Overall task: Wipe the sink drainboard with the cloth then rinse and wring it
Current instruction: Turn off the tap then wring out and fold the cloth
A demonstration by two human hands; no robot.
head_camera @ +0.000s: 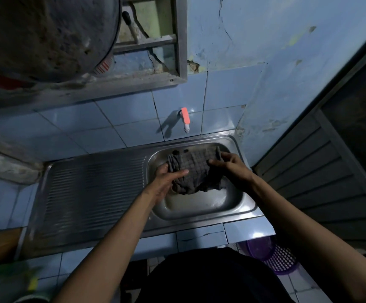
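One cloth (196, 171), grey and checked, is being held over the sink (238, 206), in the upper half of the bowl. It is being gripped from both sides: the left hand (166, 179) is closed on its 9 o'clock edge, thumb lying across the fabric, and the right hand (230, 166) is pinching its 3 o'clock edge with curled fingers. The cloth is bunched and sagging between the two hands, its lower fringe hanging toward the bowl floor. Whether it is touching the floor cannot be told. A wet sheen is being shown on the bare floor of the bowl at 6 o'clock of the cloth.

One ribbed drainboard (90, 193) is lying at 9 o'clock of the bowl, joined to it in one steel unit. One tap (185, 118) with an orange handle is being seen on the tiled wall at 12 o'clock of the sink; no stream can be made out beneath it.

One purple basket (273, 256) is sitting on the floor at 5 o'clock of the sink, partly hidden by the right forearm; its contents cannot be told. One metal frame (181, 40) is hanging on the wall at 11 o'clock of the tap.
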